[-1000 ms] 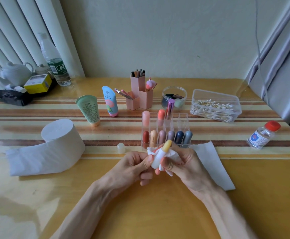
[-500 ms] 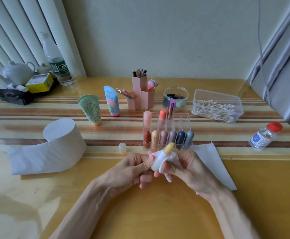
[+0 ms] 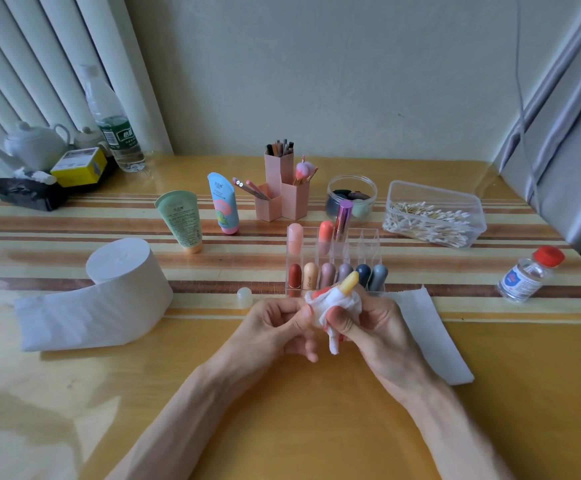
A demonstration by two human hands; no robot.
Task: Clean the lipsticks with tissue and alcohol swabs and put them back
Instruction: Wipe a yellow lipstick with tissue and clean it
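**Lipstick w/ pale-yellow bullet (image 3: 348, 283): tissue now up over the barrel**

The lipstick is held between both hands, just in front of the clear acrylic organiser (image 3: 368, 237) and above the wooden worktop (image 3: 316, 410).

L to R:
- big white toilet roll (image 3: 119, 271) w/ its tail unrolled
- small translucent cap (image 3: 244, 296) lying near the organiser, prob. this stick's
- left hand (image 3: 271, 327), pinching the lipstick's lower end at the paper's edge
- crumpled white tissue (image 3: 334, 306)
- right hand (image 3: 375, 323), thumb & fingers curled round tissue & barrel
- flat white tissue sheet (image 3: 431, 334)
- clear alcohol bottle w/ red cap (image 3: 528, 275)

Change vs. half a sec ago: the white barrel was showing. Now paper covers nearly all of it and only the yellow tip pokes out. A red-orange smear shows on the tissue. Reads as mid-wipe; swab step, capping & return to the organiser not yet done.

Writing, L to R:
- clear water bottle (image 3: 116, 133): green label w/ white characters, too small to read
- peach lipstick in the front row (image 3: 310, 277): vertical script, illegible
- alcohol bottle: blue shield label, text unreadable
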